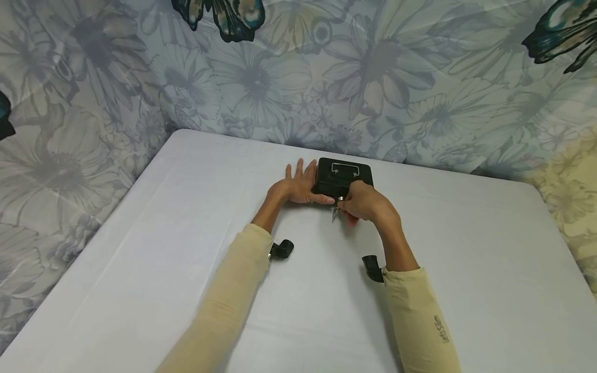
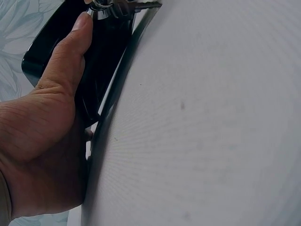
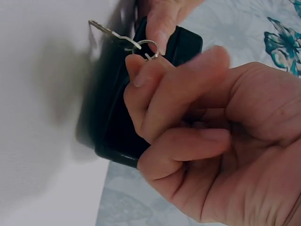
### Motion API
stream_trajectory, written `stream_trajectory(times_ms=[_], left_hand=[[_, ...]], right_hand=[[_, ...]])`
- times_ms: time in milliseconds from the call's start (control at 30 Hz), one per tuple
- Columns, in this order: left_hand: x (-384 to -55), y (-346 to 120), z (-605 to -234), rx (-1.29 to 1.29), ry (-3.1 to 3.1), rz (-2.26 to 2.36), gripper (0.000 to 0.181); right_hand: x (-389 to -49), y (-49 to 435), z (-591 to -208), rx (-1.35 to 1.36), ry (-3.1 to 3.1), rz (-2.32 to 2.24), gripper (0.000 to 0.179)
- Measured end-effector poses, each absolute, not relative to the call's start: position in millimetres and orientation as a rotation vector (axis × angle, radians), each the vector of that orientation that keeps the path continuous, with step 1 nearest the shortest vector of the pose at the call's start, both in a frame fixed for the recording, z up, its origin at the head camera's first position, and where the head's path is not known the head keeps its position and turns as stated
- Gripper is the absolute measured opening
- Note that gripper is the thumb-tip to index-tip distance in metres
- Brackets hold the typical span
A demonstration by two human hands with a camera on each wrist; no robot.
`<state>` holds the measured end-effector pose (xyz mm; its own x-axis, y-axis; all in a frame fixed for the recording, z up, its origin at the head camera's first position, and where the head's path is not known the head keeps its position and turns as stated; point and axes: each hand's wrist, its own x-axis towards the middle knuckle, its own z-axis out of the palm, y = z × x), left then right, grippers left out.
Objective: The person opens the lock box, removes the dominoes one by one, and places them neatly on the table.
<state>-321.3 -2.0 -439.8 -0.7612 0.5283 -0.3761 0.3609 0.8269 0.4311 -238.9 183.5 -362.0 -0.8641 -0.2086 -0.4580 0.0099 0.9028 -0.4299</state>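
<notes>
A black metal cash box (image 1: 327, 181) with a wire handle (image 1: 345, 165) on its lid sits near the table's back edge, lid down. My left hand (image 1: 303, 187) lies against its left side, fingers spread and thumb stretched along the front. By that thumb, a silver lock (image 2: 101, 13) shows on the front face. My right hand (image 1: 367, 201) is at the lock, thumb and curled fingers pinching a key whose blade is hidden. From its key ring (image 3: 151, 42) a second key (image 3: 110, 32) dangles over the table.
A white cloth covers the table (image 1: 298, 311). Behind it and to the left hangs a flowered fabric backdrop (image 1: 261, 83). Black wrist cameras, left (image 1: 282, 249) and right (image 1: 372, 268), stick out inward from the beige sleeves.
</notes>
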Motion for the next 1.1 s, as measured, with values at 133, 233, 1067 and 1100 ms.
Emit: stream_trajectory(times_ms=[133, 233, 1067, 1100], left_hand=[[-322, 1, -438, 0.645, 2.500, 0.462, 0.121], [-322, 1, -439, 0.647, 2.502, 0.454, 0.121], [-323, -2, -435, 0.661, 2.476, 0.468, 0.121], [-323, -2, -435, 0.668, 2.476, 0.460, 0.121]], right_hand=[[-238, 186, -366, -0.127, 2.531, -0.612, 0.040], [-238, 189, -369, -0.117, 2.498, -0.680, 0.041], [-238, 221, -403, -0.021, 1.991, -1.381, 0.035], [-238, 223, -404, -0.030, 1.969, -1.398, 0.034]])
